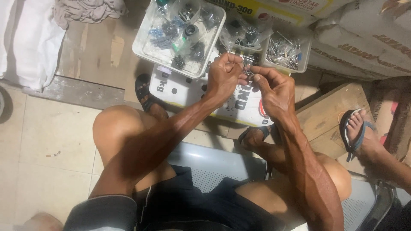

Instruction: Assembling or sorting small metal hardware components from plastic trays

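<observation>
Hands: your left hand (223, 77) and right hand (274, 87) meet over the white sack (184, 92), fingertips pressed together around a small metal part (248, 72).
Grip: both hands pinch that part; you cannot tell its exact shape, it is too small and half hidden.
Part position: it sits between your fingertips, above the sack's far edge and just beside the near rims of the trays.
Left tray: the clear plastic tray (180, 36) of dark fittings lies just beyond your left hand.
Right tray: the small tray of silver screws (284, 53) lies just beyond your right hand.
Open room: bare tile floor (51, 141) to your left.
Right edge: a wooden board (327, 113) and another person's sandalled foot (357, 132) crowd that side.
</observation>
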